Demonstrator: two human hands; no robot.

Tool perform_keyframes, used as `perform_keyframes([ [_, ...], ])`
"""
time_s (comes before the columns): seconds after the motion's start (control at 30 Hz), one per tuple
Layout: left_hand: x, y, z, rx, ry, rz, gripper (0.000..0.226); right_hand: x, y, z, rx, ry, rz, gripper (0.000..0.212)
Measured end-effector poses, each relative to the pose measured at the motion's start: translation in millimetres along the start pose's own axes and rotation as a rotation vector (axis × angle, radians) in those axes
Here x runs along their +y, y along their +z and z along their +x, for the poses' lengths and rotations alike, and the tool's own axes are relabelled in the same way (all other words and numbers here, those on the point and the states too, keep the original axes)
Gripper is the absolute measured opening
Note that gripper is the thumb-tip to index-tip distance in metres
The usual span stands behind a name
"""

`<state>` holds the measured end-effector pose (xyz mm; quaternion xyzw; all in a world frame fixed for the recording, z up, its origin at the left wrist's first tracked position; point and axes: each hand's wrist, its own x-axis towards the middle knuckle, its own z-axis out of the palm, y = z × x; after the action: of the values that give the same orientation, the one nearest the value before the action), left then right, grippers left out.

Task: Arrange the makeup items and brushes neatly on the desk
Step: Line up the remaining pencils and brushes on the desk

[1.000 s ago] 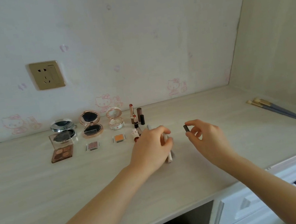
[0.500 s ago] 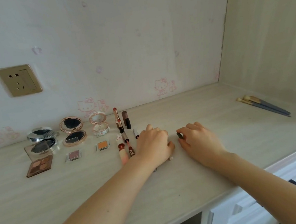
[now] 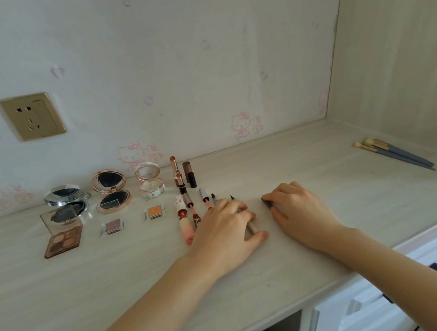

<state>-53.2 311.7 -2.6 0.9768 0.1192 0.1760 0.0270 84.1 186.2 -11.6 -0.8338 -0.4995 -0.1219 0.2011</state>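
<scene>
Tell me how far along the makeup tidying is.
Mostly done. The compacts, small pans and lipsticks sit in rows at left. In hand: the left hand holds a pen at the end of the pen row, and the right hand pinches a small dark cap. Left: the brushes, apart at far right.

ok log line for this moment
left hand: holds pen on desk | right hand: pinches cap | brushes: far right
</scene>
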Motion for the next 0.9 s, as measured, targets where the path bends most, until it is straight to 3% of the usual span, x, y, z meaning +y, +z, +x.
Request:
perform_keyframes([
  [0.43,-10,-5,-4,0.004,-0.186,-0.025,0.045,-24,8,19,-0.056,-0.044,0.107,0.031],
  [0.9,-13,-1,1,0.137,-0.144,-0.027,0.035,-36,13,29,-0.095,-0.076,0.175,0.031],
])
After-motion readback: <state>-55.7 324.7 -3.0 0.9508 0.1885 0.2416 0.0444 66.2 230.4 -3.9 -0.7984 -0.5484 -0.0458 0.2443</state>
